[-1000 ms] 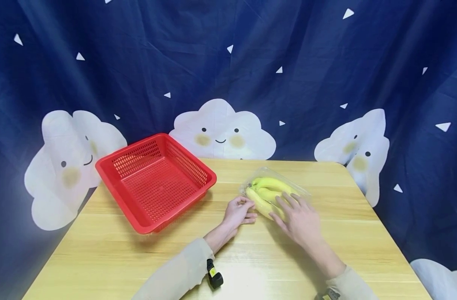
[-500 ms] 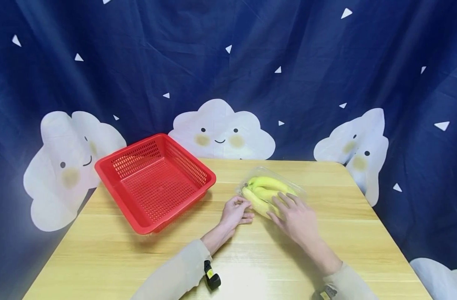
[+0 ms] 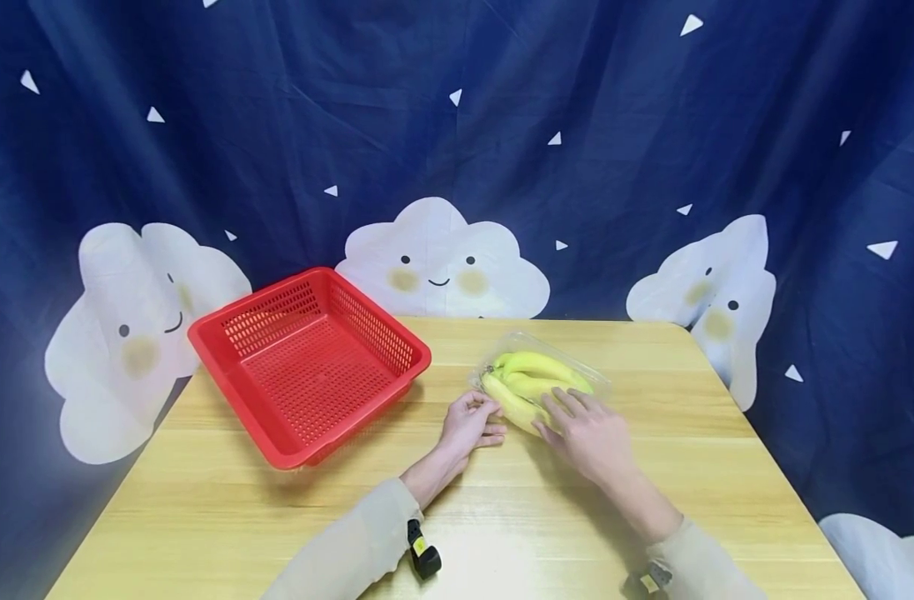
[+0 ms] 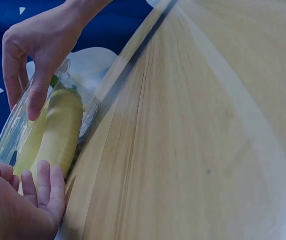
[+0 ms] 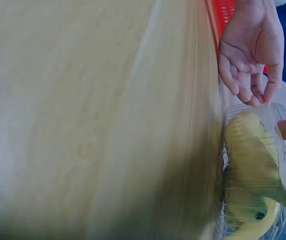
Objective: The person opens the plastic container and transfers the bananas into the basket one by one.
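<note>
Yellow bananas (image 3: 537,367) lie inside a clear plastic clamshell container (image 3: 531,339) on the wooden table, their stems at its left end. At the container's near left corner, my left hand (image 3: 466,425) pinches the edge between thumb and forefinger, its other fingers extended; the right wrist view shows this left hand (image 5: 252,47) from the palm side. My right hand (image 3: 595,433) holds the near right part, with fingers over the top. In the left wrist view the thumb of the right hand (image 4: 42,47) presses the near side. Part of the container is hidden beneath that hand.
A red plastic basket (image 3: 239,396) with perforated walls stands at the left of the table (image 3: 516,517). Behind the table hangs a dark blue curtain (image 3: 606,75) with cloud prints. Black wrist cameras sit on both sleeves.
The container with the bananas has shifted slightly left, both hands along with it. My right hand's fingers have drawn in a little toward the container's near side. The basket has stayed in place.
</note>
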`<state>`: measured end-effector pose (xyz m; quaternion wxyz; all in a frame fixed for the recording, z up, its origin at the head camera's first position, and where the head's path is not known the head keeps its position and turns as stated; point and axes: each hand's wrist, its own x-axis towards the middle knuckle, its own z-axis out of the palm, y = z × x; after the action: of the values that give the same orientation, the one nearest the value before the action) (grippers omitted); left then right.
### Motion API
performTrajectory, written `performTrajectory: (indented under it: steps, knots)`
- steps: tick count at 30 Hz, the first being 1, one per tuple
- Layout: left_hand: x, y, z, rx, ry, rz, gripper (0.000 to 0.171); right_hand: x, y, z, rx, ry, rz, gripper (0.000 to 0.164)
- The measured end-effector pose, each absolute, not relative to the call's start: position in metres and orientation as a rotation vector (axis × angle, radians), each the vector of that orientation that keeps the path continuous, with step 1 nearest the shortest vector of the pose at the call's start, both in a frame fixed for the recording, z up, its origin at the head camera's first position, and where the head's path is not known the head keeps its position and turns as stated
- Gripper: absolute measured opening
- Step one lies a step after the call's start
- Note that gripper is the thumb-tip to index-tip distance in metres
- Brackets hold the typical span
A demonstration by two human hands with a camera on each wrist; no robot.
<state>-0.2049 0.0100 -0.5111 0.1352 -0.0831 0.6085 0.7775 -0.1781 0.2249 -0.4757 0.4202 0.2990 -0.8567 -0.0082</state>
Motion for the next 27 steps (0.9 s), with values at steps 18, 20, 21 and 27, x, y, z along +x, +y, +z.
performTrajectory:
  steps: [18, 20, 21, 27]
  knots:
    - [-0.205, 0.009, -0.512, -0.220, 1.756, 2.253, 0.008, -0.188, 0.228, -0.476, 0.826, -2.015, -0.078, 0.044]
    - [-0.205, 0.009, -0.512, -0.217, 1.757, 2.256, 0.007, -0.189, 0.228, -0.477, 0.827, -2.001, -0.083, 0.046]
    - [-0.205, 0.009, -0.513, -0.215, 1.756, 2.258, 0.007, -0.190, 0.228, -0.477, 0.827, -1.993, -0.084, 0.047]
    - [-0.205, 0.008, -0.514, -0.188, 1.750, 2.270, 0.005, -0.192, 0.229, -0.474, 0.830, -1.971, -0.097, 0.044]
